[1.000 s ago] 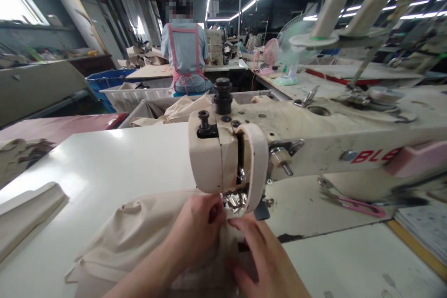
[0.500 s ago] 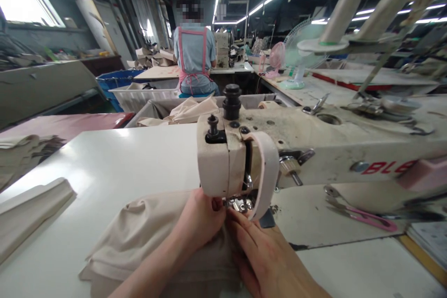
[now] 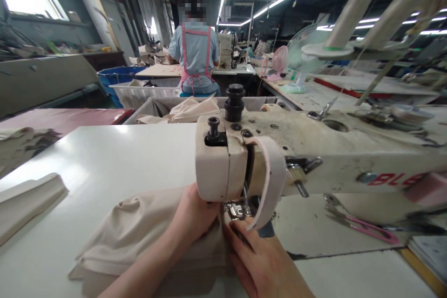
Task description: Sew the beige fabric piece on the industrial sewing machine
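Observation:
A bunched beige cloth [image 3: 139, 237] lies on the white table [image 3: 104, 167] under the head of a cream sewing machine [image 3: 314, 149]. My left hand [image 3: 195, 219] rests on the cloth just left of the presser foot [image 3: 237, 209], its fingers curled down onto the fabric. My right hand [image 3: 261, 260] lies flat in front of the foot, fingers stretched toward the needle and pressing the cloth's edge. The fingertips of both hands are partly hidden by the machine head.
Pink-handled snips [image 3: 363, 228] lie under the machine arm at right. A folded beige piece [image 3: 28, 200] sits at the table's left edge. Thread cones [image 3: 349, 14] stand on the rack behind. A person in a pink apron [image 3: 195, 56] sits further back beside bins of fabric [image 3: 188, 107].
Both hands have stayed at the presser foot, shifting slightly forward with the cloth. The view has moved a little, so the machine head sits further right and lower.

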